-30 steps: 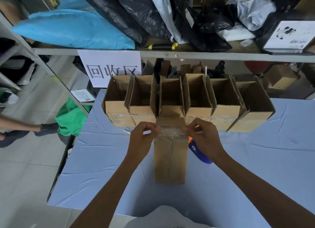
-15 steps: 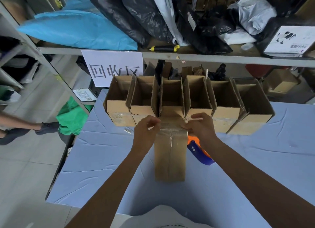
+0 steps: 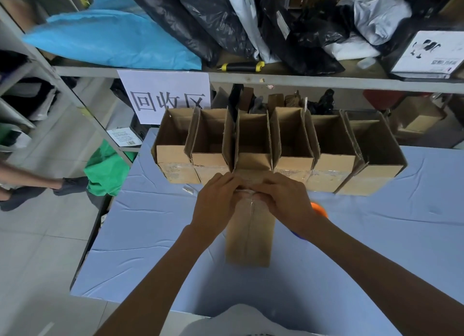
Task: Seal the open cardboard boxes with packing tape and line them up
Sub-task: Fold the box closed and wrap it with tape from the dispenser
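Note:
A closed cardboard box [image 3: 248,237] lies lengthwise on the blue table [image 3: 150,235], its far end touching the row of boxes. A strip of clear packing tape [image 3: 246,193] crosses that far end. My left hand [image 3: 217,200] and my right hand [image 3: 285,200] sit side by side there, with bent fingers on the tape. Their fingertips are hidden. Behind stands a row of several open cardboard boxes [image 3: 293,137], side by side with flaps up. An orange and blue tape dispenser [image 3: 319,210] lies under my right wrist, mostly hidden.
A shelf board [image 3: 301,80] runs above the row and carries black bags, a blue bag and a yellow-black tool [image 3: 242,66]. A white paper sign [image 3: 165,94] hangs from it. A green bag [image 3: 108,170] and another person's foot lie on the floor at left.
My hands have moved forward and closer together, from holding the tape stretched by its ends above the box to meeting over the tape at the box's far end.

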The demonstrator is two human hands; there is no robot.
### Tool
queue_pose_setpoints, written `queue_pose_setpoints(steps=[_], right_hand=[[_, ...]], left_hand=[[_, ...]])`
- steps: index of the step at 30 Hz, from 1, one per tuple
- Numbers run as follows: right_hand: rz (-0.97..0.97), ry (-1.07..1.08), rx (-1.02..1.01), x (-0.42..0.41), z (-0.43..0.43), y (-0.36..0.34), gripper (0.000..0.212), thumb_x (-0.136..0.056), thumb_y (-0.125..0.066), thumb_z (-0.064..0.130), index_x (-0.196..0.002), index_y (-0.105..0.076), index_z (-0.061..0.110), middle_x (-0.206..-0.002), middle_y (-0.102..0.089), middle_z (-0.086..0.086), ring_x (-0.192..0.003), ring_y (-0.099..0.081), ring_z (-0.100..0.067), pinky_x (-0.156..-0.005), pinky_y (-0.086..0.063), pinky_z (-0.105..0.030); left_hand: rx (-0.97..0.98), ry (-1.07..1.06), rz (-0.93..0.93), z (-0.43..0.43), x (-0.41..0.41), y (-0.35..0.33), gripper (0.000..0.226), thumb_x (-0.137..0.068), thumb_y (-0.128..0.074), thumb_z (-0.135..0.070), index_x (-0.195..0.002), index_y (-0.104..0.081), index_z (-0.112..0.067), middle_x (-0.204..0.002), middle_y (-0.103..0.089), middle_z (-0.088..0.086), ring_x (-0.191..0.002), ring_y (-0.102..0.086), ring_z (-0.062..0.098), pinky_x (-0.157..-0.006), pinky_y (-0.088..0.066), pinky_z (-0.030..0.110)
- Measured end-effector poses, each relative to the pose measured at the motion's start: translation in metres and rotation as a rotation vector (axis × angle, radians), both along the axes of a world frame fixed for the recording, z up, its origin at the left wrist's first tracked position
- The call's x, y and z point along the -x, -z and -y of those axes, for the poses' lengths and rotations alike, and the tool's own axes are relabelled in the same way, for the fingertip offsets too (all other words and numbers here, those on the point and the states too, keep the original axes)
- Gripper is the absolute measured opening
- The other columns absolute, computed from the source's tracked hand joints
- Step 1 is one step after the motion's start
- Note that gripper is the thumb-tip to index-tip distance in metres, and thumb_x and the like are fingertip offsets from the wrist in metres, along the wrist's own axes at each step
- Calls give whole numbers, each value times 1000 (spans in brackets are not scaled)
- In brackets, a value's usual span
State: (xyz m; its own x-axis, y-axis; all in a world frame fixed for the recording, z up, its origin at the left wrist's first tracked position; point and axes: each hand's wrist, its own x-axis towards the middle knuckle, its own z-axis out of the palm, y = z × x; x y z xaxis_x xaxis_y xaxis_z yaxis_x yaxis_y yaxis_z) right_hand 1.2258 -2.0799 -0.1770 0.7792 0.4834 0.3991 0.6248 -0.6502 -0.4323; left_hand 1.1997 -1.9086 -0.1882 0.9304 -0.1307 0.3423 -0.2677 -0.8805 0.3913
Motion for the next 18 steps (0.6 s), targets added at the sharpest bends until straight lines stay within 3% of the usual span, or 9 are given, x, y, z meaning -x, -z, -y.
queue_pose_setpoints(steps=[2,5,8,11,15,18], right_hand=[[91,-43,48,-2,-1,-2,15,-65,-79,5,-80,-75,6,-75,-72,-12,-65,-69,-28,-55,-57,-36],[-2,-22,51,-5,-3,-1,24,-58,-87,2,-78,-76,9,-73,-72,-8,-63,-68,-27,-57,-56,-35],[-38,0,3,-8,2,-7,12,-69,-74,8,-80,-75,6,-75,-72,-11,-64,-68,-29,-62,-56,-40],[-6,6,43,-3,13,-6,18,-75,-62,10,-87,-75,5,-83,-73,-14,-71,-70,-32,-66,-56,-42],[-37,8,17,-5,13,-5,17,-78,-61,8,-87,-75,5,-82,-73,-13,-71,-69,-31,-66,-57,-41],[-27,-3,12,-11,8,-8,14,-79,-65,5,-87,-76,8,-80,-73,-10,-71,-69,-30,-68,-56,-38]], left_hand=[[20,-1,77,0,1,-2,18,-70,-82,-9,-83,-71,-5,-79,-70,10,-66,-65,25,-64,-55,30],[-12,-18,116,4,-2,-5,13,-70,-82,-9,-75,-70,-6,-69,-67,8,-58,-60,22,-61,-42,21],[-36,-40,175,8,-9,-5,19,-63,-86,-6,-65,-67,-6,-60,-64,8,-51,-57,22,-57,-43,23],[-23,-79,161,10,-11,-3,20,-62,-87,-6,-64,-67,-8,-59,-63,6,-51,-57,21,-58,-45,26],[17,-88,141,11,-13,0,19,-66,-84,-7,-65,-66,-9,-59,-62,5,-52,-56,20,-62,-40,25],[25,-82,149,8,-15,0,13,-71,-81,-10,-73,-69,-7,-63,-64,6,-55,-59,21,-62,-45,27]])
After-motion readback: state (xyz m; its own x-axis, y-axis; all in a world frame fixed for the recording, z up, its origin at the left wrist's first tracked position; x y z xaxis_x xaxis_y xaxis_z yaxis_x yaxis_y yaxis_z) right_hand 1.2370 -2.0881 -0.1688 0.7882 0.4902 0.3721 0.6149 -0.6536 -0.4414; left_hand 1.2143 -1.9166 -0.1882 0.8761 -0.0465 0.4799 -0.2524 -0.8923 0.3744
